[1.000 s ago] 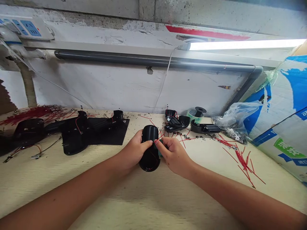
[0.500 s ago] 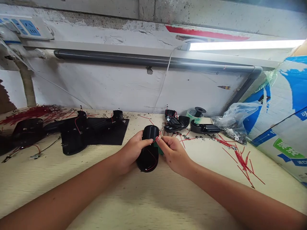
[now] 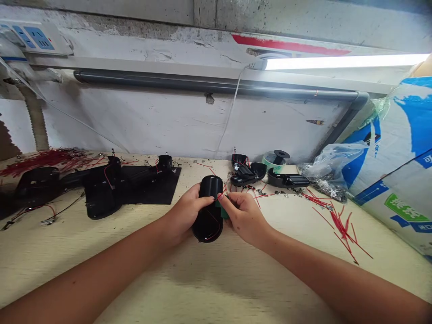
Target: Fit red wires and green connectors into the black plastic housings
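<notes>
My left hand (image 3: 186, 213) is wrapped round a black plastic housing (image 3: 209, 211) at the middle of the workbench. The housing is a hollow shell with thin red wires running inside it. My right hand (image 3: 243, 216) is closed beside it, its fingertips pinching a red wire and a small green part (image 3: 221, 209) against the housing's right side. What exactly sits under those fingers is mostly hidden.
Black housings (image 3: 101, 193) and a black mat (image 3: 151, 184) lie at the left, with a heap of red wires (image 3: 47, 158) behind. More black shells (image 3: 249, 173), a green tape roll (image 3: 275, 160), loose red wires (image 3: 340, 225), a plastic bag (image 3: 332, 166) and a cardboard box (image 3: 401, 148) crowd the right.
The housing tilted slightly leftward in my left hand. My right fingers shifted along the red wire at its side and closed in against it.
</notes>
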